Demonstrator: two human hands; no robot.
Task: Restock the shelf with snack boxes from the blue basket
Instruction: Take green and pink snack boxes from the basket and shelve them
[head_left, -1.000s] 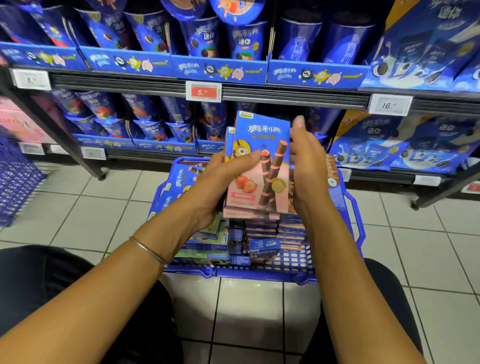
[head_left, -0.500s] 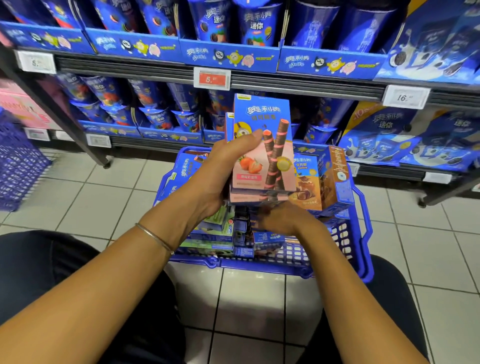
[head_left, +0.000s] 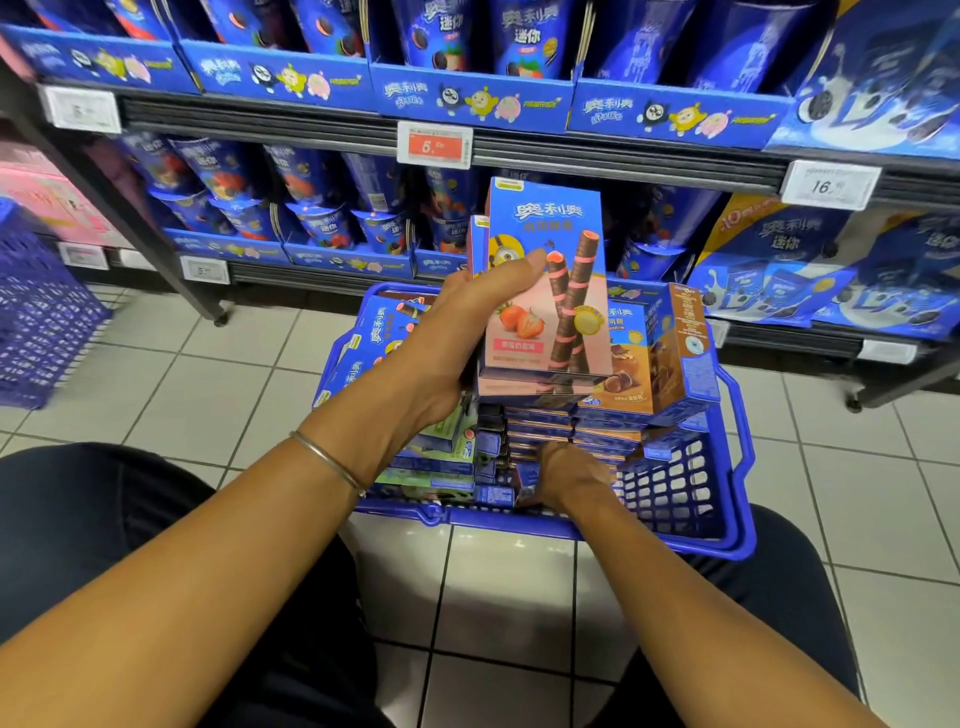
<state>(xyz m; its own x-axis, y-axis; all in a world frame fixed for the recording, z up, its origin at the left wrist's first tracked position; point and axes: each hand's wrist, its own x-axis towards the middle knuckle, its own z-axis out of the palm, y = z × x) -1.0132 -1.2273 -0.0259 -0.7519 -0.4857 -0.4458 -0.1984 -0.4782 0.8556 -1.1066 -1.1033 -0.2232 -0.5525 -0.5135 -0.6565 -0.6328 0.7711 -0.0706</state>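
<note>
Currently your left hand (head_left: 457, 332) clamps a small stack of strawberry wafer-roll boxes (head_left: 545, 291) upright above the blue basket (head_left: 727, 519). Your right hand (head_left: 566, 473) is down among the flat-stacked boxes (head_left: 550, 421); its fingers are hidden, so grip cannot be told. Keep the held stack squared with thumb across the front, and pull the next box out level. Boxes: blue tops, pink lower panel, crisp edges. Shelf (head_left: 623, 161) sits beyond.
</note>
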